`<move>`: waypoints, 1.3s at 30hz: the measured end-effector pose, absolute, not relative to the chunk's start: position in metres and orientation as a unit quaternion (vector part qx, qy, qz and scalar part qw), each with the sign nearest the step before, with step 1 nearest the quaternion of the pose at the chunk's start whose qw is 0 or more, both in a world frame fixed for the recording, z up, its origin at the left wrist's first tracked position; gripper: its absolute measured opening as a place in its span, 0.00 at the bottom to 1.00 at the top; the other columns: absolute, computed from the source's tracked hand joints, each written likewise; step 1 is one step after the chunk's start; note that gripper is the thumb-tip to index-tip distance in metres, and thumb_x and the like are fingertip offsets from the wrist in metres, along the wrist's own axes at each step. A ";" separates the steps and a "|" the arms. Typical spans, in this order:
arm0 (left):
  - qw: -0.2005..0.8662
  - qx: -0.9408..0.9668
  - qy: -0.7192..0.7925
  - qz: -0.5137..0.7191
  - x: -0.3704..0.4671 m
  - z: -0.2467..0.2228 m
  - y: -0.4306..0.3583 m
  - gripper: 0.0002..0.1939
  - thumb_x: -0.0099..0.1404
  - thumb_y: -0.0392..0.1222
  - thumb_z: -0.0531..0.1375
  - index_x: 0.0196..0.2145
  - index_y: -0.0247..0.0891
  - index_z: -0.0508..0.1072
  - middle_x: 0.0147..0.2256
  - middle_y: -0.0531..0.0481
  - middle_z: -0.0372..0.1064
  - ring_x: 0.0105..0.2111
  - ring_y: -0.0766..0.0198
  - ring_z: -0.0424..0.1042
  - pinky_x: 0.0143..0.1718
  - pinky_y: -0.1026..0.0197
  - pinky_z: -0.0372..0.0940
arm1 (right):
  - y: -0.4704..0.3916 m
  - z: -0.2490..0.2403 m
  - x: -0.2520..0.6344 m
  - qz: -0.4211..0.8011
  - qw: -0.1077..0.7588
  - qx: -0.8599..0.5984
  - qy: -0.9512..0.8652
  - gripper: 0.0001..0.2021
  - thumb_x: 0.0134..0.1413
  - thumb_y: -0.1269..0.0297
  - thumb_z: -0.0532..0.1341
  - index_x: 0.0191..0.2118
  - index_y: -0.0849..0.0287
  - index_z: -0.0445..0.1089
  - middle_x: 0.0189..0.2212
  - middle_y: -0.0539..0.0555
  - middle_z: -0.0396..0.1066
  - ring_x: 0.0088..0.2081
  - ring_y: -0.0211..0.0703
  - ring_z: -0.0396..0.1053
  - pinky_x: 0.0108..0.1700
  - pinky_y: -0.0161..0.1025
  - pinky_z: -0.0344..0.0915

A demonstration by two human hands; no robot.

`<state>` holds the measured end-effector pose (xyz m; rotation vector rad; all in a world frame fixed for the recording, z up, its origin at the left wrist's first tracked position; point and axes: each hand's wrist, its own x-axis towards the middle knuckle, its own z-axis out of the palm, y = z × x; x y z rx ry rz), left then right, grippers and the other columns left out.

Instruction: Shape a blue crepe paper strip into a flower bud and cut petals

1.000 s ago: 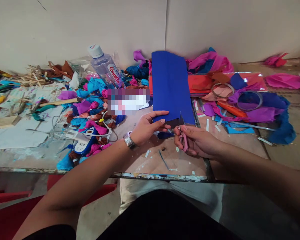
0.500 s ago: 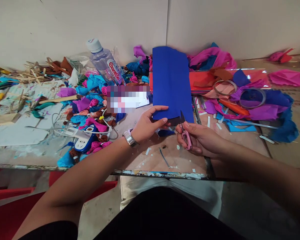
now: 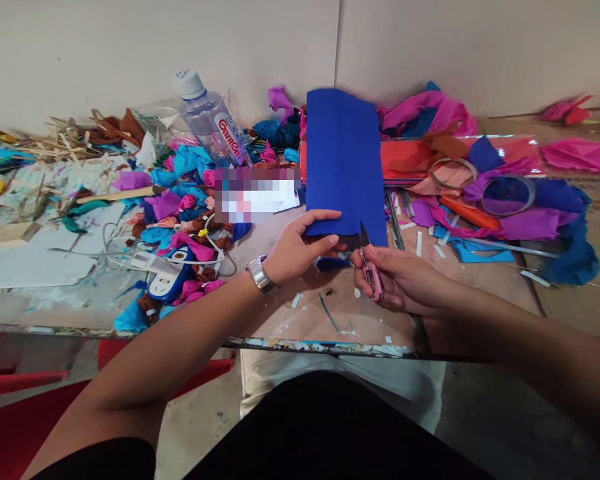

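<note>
A sheet of deep blue paper point(image 3: 344, 160) stands up from the table in front of me. My left hand point(image 3: 303, 245) pinches its lower left edge between thumb and fingers. With my right hand point(image 3: 405, 277) I grip small scissors point(image 3: 373, 275) with pink handles, their dark blades pointing up at the sheet's lower edge, right of my left thumb. A dark piece shows beneath the cut edge between my hands; whether it is still joined to the sheet, I cannot tell. A blue scrap point(image 3: 333, 264) lies just under my left fingers.
Left stand a tilted water bottle point(image 3: 214, 127), a blue-and-white power strip point(image 3: 170, 281) with cables, and crumpled coloured paper bits. A phone point(image 3: 286, 199) lies behind my left hand. Rolls of tape point(image 3: 508, 196) rest among coloured paper on the right. White scraps dot the table edge.
The view has shifted very slightly. Both hands, the scissors and the blue paper stay nearly in the same place, with the blades still at the lower edge.
</note>
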<state>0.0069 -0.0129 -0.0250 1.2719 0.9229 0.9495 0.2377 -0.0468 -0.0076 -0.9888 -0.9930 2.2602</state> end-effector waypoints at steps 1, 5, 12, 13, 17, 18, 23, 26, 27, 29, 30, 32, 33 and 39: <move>0.607 0.551 0.398 0.412 0.007 -0.025 -0.013 0.25 0.67 0.44 0.69 0.60 0.39 0.73 0.44 0.44 0.81 0.42 0.58 0.83 0.45 0.57 0.80 | -0.047 -0.007 0.237 0.824 0.239 -0.364 -0.363 0.16 0.71 0.48 0.58 0.41 0.56 0.65 0.25 0.51 0.75 0.14 0.30 0.55 0.15 0.28 0.46; 0.609 0.556 0.390 0.411 0.007 -0.023 -0.013 0.25 0.67 0.45 0.69 0.59 0.38 0.73 0.43 0.44 0.81 0.41 0.60 0.83 0.44 0.59 0.79 | -0.047 -0.006 0.235 0.823 0.243 -0.364 -0.363 0.16 0.69 0.47 0.60 0.41 0.57 0.65 0.25 0.51 0.75 0.14 0.30 0.55 0.15 0.28 0.47; 0.580 0.587 0.394 0.404 0.008 -0.022 -0.013 0.21 0.69 0.45 0.67 0.57 0.35 0.74 0.39 0.45 0.80 0.35 0.65 0.80 0.41 0.62 0.77 | -0.047 -0.006 0.237 0.824 0.246 -0.362 -0.361 0.16 0.69 0.47 0.60 0.41 0.57 0.65 0.25 0.51 0.75 0.14 0.30 0.54 0.15 0.28 0.47; 0.577 0.589 0.397 0.403 0.008 -0.022 -0.013 0.21 0.70 0.45 0.66 0.57 0.35 0.74 0.39 0.45 0.80 0.34 0.65 0.80 0.41 0.62 0.77 | -0.046 -0.006 0.237 0.824 0.246 -0.360 -0.361 0.16 0.70 0.47 0.60 0.41 0.57 0.65 0.25 0.51 0.75 0.14 0.30 0.54 0.15 0.28 0.47; 0.573 0.591 0.404 0.399 0.008 -0.022 -0.014 0.21 0.70 0.47 0.66 0.57 0.36 0.74 0.38 0.45 0.80 0.33 0.65 0.80 0.41 0.62 0.77 | -0.046 -0.006 0.237 0.828 0.241 -0.358 -0.357 0.16 0.71 0.48 0.58 0.40 0.57 0.65 0.25 0.51 0.74 0.14 0.29 0.55 0.15 0.27 0.47; 0.572 0.592 0.405 0.398 0.008 -0.022 -0.014 0.21 0.70 0.47 0.66 0.57 0.36 0.74 0.38 0.45 0.80 0.33 0.65 0.80 0.41 0.62 0.77 | -0.046 -0.007 0.237 0.828 0.241 -0.358 -0.357 0.16 0.71 0.48 0.58 0.41 0.57 0.65 0.25 0.51 0.74 0.14 0.29 0.55 0.15 0.27 0.46; 0.572 0.594 0.405 0.394 0.007 -0.023 -0.014 0.21 0.70 0.46 0.66 0.57 0.36 0.74 0.37 0.46 0.80 0.33 0.65 0.80 0.41 0.62 0.76 | -0.046 -0.008 0.237 0.834 0.241 -0.352 -0.352 0.16 0.72 0.48 0.57 0.41 0.57 0.64 0.25 0.51 0.75 0.13 0.29 0.55 0.15 0.27 0.46; 0.575 0.592 0.408 0.391 0.007 -0.025 -0.013 0.22 0.70 0.46 0.66 0.58 0.35 0.74 0.36 0.46 0.80 0.33 0.66 0.80 0.41 0.63 0.76 | -0.046 -0.008 0.237 0.837 0.243 -0.347 -0.347 0.15 0.73 0.49 0.56 0.41 0.57 0.64 0.25 0.51 0.75 0.13 0.29 0.55 0.15 0.27 0.47; 0.577 0.589 0.409 0.391 0.007 -0.025 -0.013 0.22 0.70 0.46 0.66 0.58 0.34 0.74 0.35 0.46 0.80 0.33 0.66 0.80 0.41 0.63 0.76 | -0.046 -0.008 0.237 0.837 0.243 -0.347 -0.346 0.15 0.73 0.49 0.56 0.41 0.57 0.64 0.25 0.51 0.75 0.13 0.29 0.55 0.15 0.27 0.47; 0.583 0.583 0.407 0.393 0.007 -0.026 -0.012 0.22 0.69 0.46 0.67 0.58 0.34 0.75 0.35 0.46 0.80 0.34 0.66 0.80 0.41 0.64 0.76 | -0.046 -0.009 0.237 0.837 0.245 -0.346 -0.347 0.15 0.73 0.50 0.56 0.41 0.57 0.64 0.25 0.51 0.75 0.13 0.29 0.55 0.15 0.27 0.47; 0.586 0.581 0.404 0.394 0.007 -0.026 -0.012 0.23 0.69 0.46 0.67 0.58 0.34 0.75 0.35 0.45 0.80 0.34 0.66 0.80 0.41 0.64 0.76 | -0.046 -0.009 0.237 0.836 0.246 -0.346 -0.347 0.15 0.73 0.50 0.56 0.41 0.57 0.64 0.25 0.51 0.75 0.13 0.29 0.55 0.15 0.27 0.47; 0.590 0.580 0.398 0.397 0.007 -0.025 -0.012 0.23 0.68 0.47 0.68 0.57 0.34 0.75 0.36 0.45 0.80 0.34 0.65 0.80 0.40 0.63 0.76 | -0.046 -0.010 0.237 0.836 0.248 -0.344 -0.347 0.15 0.74 0.50 0.55 0.41 0.57 0.64 0.25 0.51 0.74 0.13 0.29 0.55 0.15 0.26 0.48; 0.590 0.579 0.398 0.398 0.007 -0.025 -0.012 0.24 0.68 0.48 0.68 0.57 0.34 0.76 0.36 0.45 0.80 0.33 0.65 0.80 0.40 0.63 0.76 | -0.046 -0.010 0.237 0.837 0.248 -0.343 -0.347 0.15 0.74 0.51 0.55 0.40 0.57 0.64 0.25 0.51 0.74 0.13 0.29 0.55 0.15 0.26 0.48; 0.589 0.575 0.399 0.404 0.007 -0.025 -0.012 0.23 0.68 0.47 0.69 0.56 0.34 0.76 0.37 0.45 0.81 0.34 0.66 0.80 0.41 0.63 0.77 | -0.046 -0.010 0.236 0.838 0.251 -0.338 -0.347 0.14 0.75 0.53 0.53 0.40 0.57 0.64 0.25 0.51 0.74 0.13 0.29 0.55 0.15 0.26 0.48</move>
